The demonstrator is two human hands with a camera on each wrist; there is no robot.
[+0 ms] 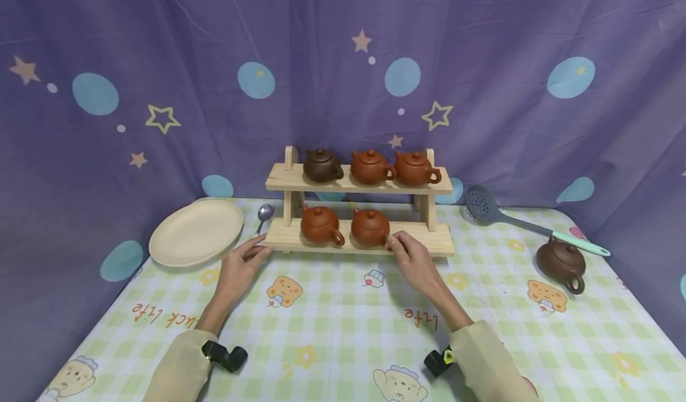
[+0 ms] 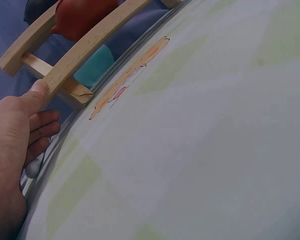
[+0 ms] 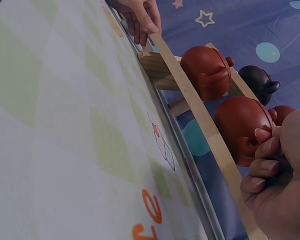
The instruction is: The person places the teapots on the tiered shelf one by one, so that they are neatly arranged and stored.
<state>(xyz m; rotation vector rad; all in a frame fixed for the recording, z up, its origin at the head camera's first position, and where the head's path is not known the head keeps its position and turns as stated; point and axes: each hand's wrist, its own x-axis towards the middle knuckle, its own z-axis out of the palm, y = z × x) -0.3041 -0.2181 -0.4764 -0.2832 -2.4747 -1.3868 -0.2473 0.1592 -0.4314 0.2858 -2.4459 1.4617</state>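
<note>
A two-tier wooden shelf (image 1: 415, 235) stands on the table. My left hand (image 1: 242, 269) holds the left end of its lower board, thumb at the edge (image 2: 42, 87). Near the middle of that board sits a reddish-brown teapot (image 1: 370, 228), and my right hand (image 1: 415, 265) pinches its handle from the right. Curled right fingers partly cover the handle in the right wrist view. Another reddish teapot (image 1: 319, 226) is to its left. On the upper board stand a dark brown teapot (image 1: 320, 167) and two reddish ones, the middle (image 1: 370, 168) and the right (image 1: 414, 170).
A cream oval plate (image 1: 195, 233) and a metal spoon (image 1: 265, 213) lie left of the shelf. At the right are a grey skimmer (image 1: 483, 205) with a mint handle and a dark brown teapot (image 1: 561, 263). A purple curtain (image 1: 321, 27) hangs behind the checked tablecloth (image 1: 332, 342).
</note>
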